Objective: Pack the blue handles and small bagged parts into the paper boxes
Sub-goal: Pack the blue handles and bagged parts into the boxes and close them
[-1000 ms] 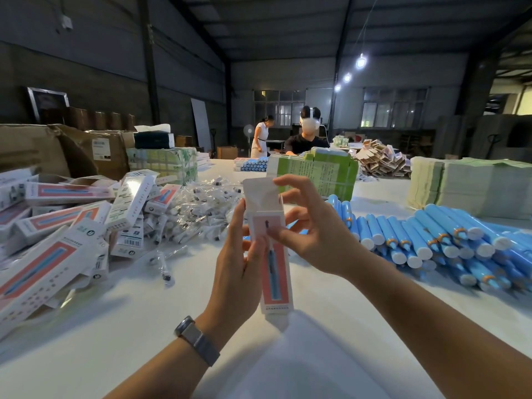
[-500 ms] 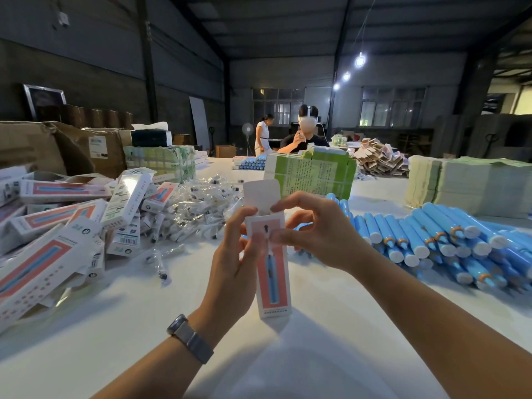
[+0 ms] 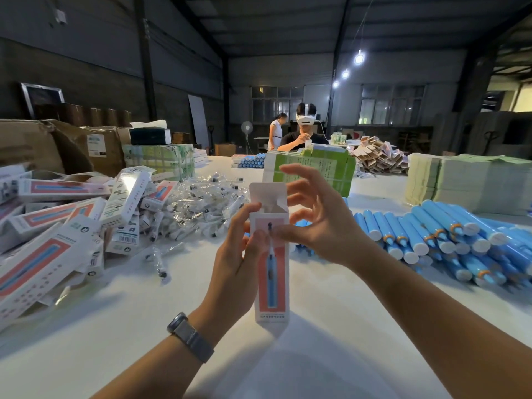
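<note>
A white paper box (image 3: 272, 283) with a red panel and a printed blue handle stands upright above the white table (image 3: 316, 326), its top flap raised. My left hand (image 3: 236, 260) grips its left side. My right hand (image 3: 319, 223) pinches the box's upper right part with thumb and forefinger, the other fingers spread behind the flap. Blue handles (image 3: 449, 234) lie in a pile to the right. Small bagged parts (image 3: 201, 208) are heaped left of centre. What is inside the box is hidden.
Packed boxes (image 3: 57, 234) are piled at the left, with brown cartons (image 3: 57, 145) behind. A green stack (image 3: 313, 168) stands behind my hands and flat paper stacks (image 3: 460, 180) at the far right. Across the table sits a person (image 3: 302, 133) wearing a headset.
The box has stayed upright between both hands. My right fingers have spread out and lifted behind the top flap, and the flap stands open.
</note>
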Motion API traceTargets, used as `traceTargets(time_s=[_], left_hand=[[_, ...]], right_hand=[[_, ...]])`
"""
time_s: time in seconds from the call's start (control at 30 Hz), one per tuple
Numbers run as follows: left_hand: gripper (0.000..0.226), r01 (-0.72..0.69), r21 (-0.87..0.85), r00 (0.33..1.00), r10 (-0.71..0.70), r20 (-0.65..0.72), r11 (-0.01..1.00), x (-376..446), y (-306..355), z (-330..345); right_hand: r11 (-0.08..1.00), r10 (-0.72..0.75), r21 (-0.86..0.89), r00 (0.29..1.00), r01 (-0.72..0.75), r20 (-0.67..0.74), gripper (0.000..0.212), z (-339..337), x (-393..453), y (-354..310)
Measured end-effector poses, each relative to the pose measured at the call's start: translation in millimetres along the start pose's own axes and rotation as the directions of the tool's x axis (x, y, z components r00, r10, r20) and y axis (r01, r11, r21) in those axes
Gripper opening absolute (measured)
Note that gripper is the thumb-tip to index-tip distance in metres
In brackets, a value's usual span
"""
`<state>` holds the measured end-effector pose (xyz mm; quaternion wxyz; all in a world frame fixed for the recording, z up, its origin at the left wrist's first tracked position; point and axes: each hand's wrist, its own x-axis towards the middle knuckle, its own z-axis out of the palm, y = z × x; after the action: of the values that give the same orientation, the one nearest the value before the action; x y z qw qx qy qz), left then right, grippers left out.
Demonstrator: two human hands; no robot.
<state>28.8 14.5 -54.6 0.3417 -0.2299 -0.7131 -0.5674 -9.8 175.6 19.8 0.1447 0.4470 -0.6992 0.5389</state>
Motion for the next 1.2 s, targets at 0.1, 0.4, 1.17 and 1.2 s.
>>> traceTargets(time_s=[0.1, 0.4, 1.17, 1.2], left_hand=[[0.03, -0.014, -0.048, 1.0, 0.013, -0.007, 0.999, 0, 1, 2], [0.033, -0.001, 0.005, 1.0, 0.001, 0.022, 1.0, -1, -2, 3], [0.034, -0.091, 0.14, 0.996, 0.091, 0.012, 0.986, -2, 3, 5], [0.034, -0.094, 0.139, 0.996, 0.094, 0.008, 0.986, -2, 3, 5]], right_hand=[[0.995, 0.015, -0.1, 0.999, -0.012, 0.035, 0.058, -2, 2, -2], [0.998, -0.007, -0.068, 1.0, 0.009, 0.018, 0.01, 1, 1, -10], [0.962, -0.058, -0.267, 0.998, 0.056, 0.003, 0.005, 1, 6, -10], [0.96, -0.075, -0.269, 0.997, 0.072, -0.002, 0.006, 2, 6, -10]])
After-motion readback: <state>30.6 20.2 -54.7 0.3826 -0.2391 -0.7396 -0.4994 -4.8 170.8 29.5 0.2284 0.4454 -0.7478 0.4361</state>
